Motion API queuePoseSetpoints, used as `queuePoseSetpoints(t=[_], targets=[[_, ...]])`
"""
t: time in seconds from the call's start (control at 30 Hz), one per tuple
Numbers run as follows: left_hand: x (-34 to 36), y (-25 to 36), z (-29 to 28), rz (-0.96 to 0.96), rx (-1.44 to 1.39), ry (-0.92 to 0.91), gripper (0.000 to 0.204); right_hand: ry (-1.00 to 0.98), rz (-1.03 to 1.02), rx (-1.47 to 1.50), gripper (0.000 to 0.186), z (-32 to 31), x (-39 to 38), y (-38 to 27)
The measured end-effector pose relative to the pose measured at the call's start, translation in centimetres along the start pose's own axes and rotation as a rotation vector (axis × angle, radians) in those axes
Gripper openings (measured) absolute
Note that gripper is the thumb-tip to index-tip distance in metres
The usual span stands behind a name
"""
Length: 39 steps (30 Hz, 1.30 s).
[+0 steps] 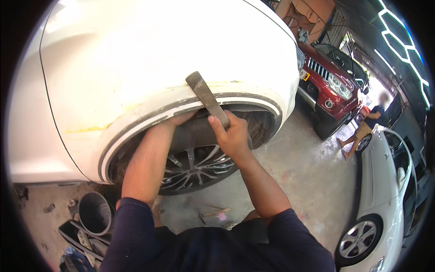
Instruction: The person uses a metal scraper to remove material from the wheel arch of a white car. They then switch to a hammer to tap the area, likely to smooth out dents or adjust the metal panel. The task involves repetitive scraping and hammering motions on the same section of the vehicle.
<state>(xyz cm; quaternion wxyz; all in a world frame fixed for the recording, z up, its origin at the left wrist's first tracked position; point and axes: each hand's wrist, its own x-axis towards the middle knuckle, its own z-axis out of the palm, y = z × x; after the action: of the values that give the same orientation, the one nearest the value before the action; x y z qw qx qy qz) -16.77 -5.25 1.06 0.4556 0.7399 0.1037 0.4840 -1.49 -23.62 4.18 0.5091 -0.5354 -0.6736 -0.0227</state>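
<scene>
Right hand (234,136) grips a flat metal bar (204,93) over a white car's (118,59) wheel arch (144,118); left hand (183,118) is beneath, its grip indiscernible.

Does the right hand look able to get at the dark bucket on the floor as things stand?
Probably not: the right hand is closed around the flat metal tool, and the dark bucket sits off to the left, beyond the left forearm.

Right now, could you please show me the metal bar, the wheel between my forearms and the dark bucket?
Metal bar (206,96), head view: middle of its face.
Wheel (195,171), head view: its hub.
Dark bucket (95,212), head view: its inner wall.
</scene>
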Motion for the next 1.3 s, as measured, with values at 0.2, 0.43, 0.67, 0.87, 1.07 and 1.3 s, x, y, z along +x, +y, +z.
queuePoseSetpoints(t=[0.2,0.43,0.67,0.87,1.07,1.3], targets=[[-2.1,0.6,0.0,-0.015,-0.338,0.136,0.058,0.111,0.171,0.474,0.03,-3.2,-3.3,1.2],[-0.7,0.3,-0.4,0.022,-0.758,-0.048,0.067,0.22,0.004,0.414,0.025,-3.0,-6.7,1.0],[1.5,-0.9,1.0,-0.135,-1.225,-0.092,0.065,0.278,-0.597,0.04,0.022,-2.2,-4.8,-0.8],[1.7,-1.8,-1.2,-0.079,-0.554,-0.248,0.061,0.188,-0.353,-0.302,0.019,0.7,-2.2,-0.1],[1.6,-4.3,-1.8,-0.221,-1.634,-0.303,0.063,0.141,-0.321,-0.382,0.021,1.1,-2.3,-0.1],[1.3,-4.4,-2.9,-0.193,-1.583,-0.287,0.063,0.238,-0.387,-0.312,0.022,2.0,-2.7,1.6]])
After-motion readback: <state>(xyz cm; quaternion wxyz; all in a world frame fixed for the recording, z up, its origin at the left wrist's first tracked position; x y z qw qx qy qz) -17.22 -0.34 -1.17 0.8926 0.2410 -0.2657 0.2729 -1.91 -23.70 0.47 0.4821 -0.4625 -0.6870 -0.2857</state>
